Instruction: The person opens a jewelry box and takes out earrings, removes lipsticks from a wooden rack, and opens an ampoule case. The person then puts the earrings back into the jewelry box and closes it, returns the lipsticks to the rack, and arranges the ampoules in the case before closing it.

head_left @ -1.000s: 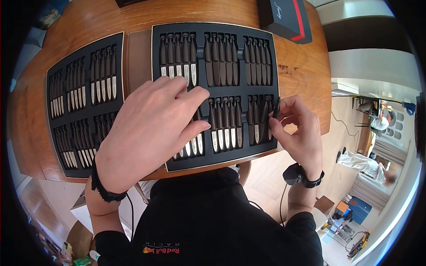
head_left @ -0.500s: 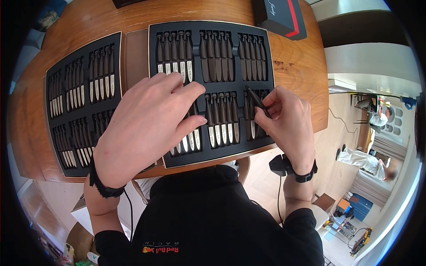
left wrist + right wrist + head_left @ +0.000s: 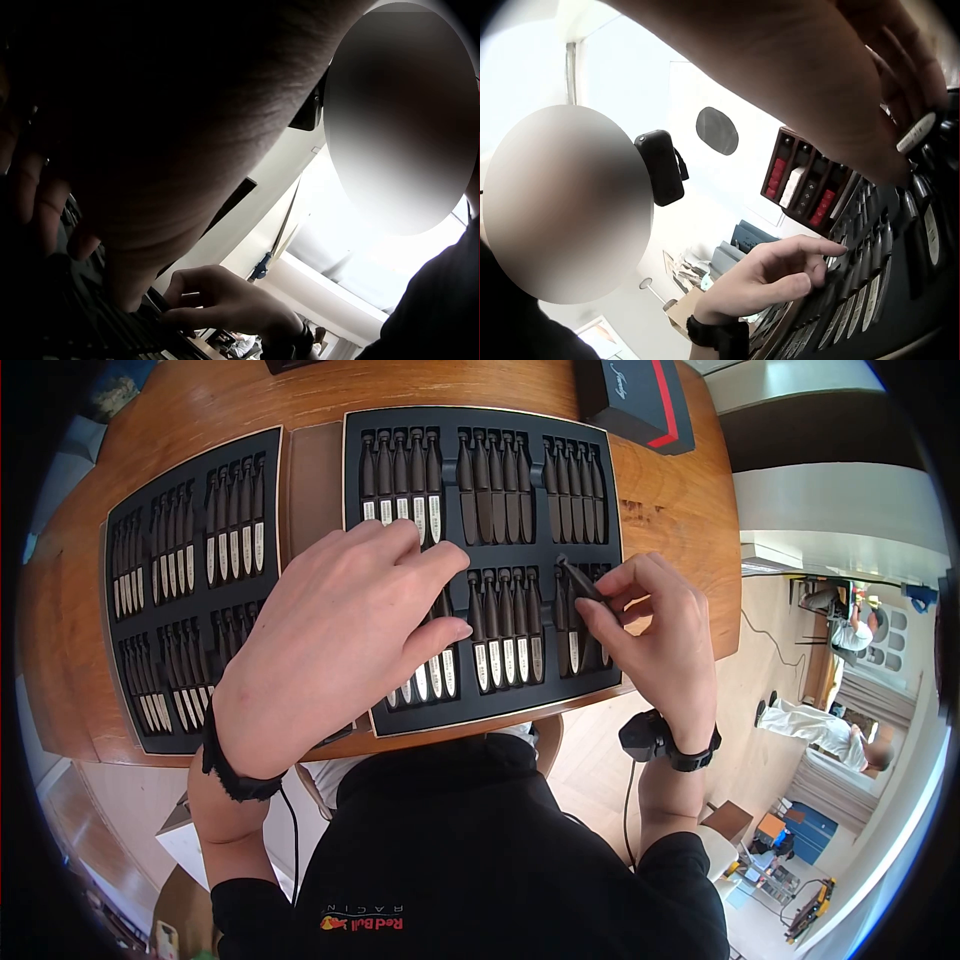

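My right hand (image 3: pixel 660 615) pinches a dark, slim, tapered piece (image 3: pixel 582 580) between thumb and fingers, tilted over the lower right compartment of a black tray (image 3: pixel 520 556). Its white label (image 3: pixel 917 133) shows in the right wrist view. Similar dark pieces, many with white labels, lie side by side in the tray's compartments. Over the tray's left part hovers my left hand (image 3: pixel 335 635), palm down with relaxed fingers, holding nothing. It hides some of the lower left pieces.
A second black tray (image 3: pixel 150 487) with similar pieces lies to the left on the wooden table (image 3: pixel 665 575). At the far right edge stands a dark box with a red stripe (image 3: pixel 630 405). People (image 3: pixel 825 730) are in the room to the right.
My right hand has lifted the dark piece from the tray's right edge and moved it left, over the lower right compartment. My left hand has stayed nearly still.
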Tool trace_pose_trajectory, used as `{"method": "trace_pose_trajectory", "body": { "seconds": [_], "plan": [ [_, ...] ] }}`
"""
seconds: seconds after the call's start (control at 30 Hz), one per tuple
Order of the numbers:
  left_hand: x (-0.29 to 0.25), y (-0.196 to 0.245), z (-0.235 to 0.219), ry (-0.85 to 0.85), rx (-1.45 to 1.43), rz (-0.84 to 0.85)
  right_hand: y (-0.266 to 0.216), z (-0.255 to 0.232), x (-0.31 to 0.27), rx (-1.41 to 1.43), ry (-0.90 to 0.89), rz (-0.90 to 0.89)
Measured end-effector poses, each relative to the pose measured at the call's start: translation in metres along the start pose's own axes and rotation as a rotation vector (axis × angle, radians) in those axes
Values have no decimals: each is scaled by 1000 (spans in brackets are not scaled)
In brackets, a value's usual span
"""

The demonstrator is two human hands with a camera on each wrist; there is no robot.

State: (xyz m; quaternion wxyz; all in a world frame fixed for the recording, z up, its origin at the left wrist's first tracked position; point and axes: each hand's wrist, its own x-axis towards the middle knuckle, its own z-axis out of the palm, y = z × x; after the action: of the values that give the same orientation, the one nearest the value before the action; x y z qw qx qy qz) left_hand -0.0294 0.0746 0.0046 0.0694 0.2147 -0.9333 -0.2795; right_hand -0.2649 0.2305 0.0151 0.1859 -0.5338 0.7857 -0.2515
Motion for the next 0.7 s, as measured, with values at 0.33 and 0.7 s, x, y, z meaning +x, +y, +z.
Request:
{"method": "trace_pose_trajectory", "body": {
  "seconds": [0.33,0.7],
  "plan": [
    [0,0,-1,-15,-15,-19,-3,8,-14,-85,32,58],
    [0,1,-1,-24,-6,-26,-4,-2,-15,-102,93,130]
  ]
}}
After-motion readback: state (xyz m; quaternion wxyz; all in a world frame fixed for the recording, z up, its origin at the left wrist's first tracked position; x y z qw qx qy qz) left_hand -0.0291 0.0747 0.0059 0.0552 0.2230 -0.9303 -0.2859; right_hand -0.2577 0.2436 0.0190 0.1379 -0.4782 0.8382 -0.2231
